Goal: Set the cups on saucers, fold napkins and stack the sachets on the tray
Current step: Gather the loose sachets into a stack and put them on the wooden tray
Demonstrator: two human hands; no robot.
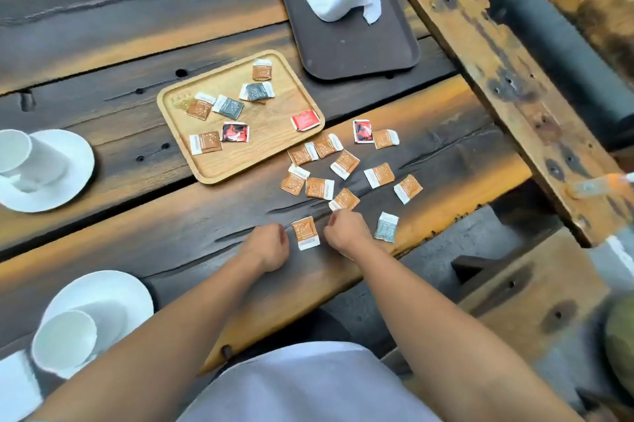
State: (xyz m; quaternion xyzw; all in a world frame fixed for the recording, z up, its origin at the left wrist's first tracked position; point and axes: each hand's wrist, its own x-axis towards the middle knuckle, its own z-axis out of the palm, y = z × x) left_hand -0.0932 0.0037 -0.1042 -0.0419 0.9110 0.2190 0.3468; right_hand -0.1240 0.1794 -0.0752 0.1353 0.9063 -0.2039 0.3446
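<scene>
Many small sachets lie loose on the dark wooden table, between the wooden tray and the table's near edge; a few more lie already on that tray, spread out and not stacked. Both hands rest on the table on either side of one brown sachet. The left hand is just beside its left edge, with the fingers curled in. The right hand is just beside its right edge, and its fingertips reach toward another brown sachet a little farther away. The fingers of both hands are bent together, but I cannot tell from this angle whether either hand pinches anything, because the fingertips are hidden under the knuckles.

The sachets look very light, thin and flat, made of paper, so I judge they slide easily on the wood and are hard to lift from above. A good way is probably to push one to the others, or to pinch it at a raised corner or the white end strip. They bend, but do not break. A grey sachet lies near the right hand. The cups already stand on saucers at the left.
</scene>
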